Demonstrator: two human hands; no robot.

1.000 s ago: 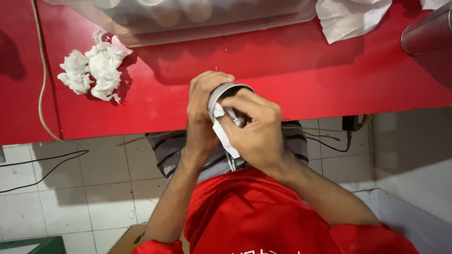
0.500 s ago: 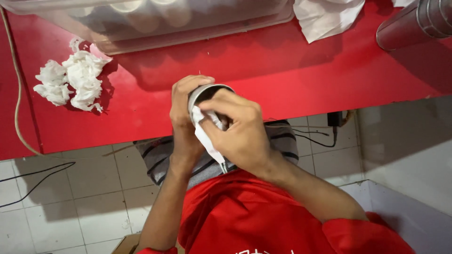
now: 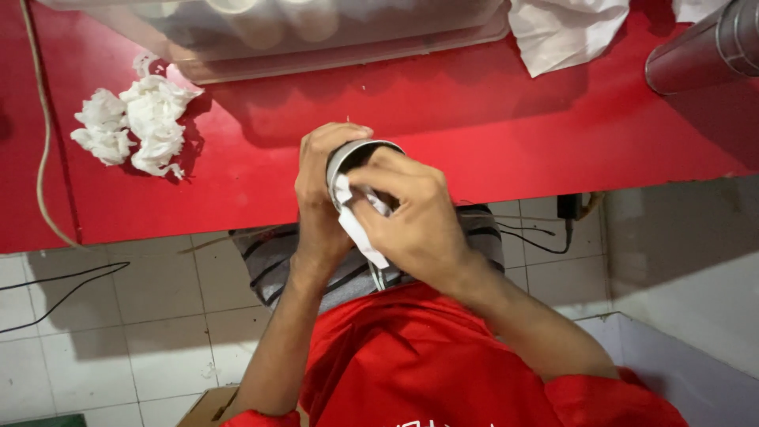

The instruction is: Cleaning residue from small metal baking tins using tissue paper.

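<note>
My left hand wraps around the outside of a small metal cup, holding it over the front edge of the red table. My right hand pinches a white tissue and presses it against the cup's rim and inside. A strip of the tissue hangs down below my right fingers. Most of the cup is hidden by both hands.
A heap of crumpled white tissues lies on the table at left. A clear plastic tray with cups sits at the back, a white cloth beside it, a metal cylinder at right. A cord runs down the left.
The view has shifted slightly, so the table and its things sit a little differently in the frame. My right hand has turned a little on the cup with the tissue.
</note>
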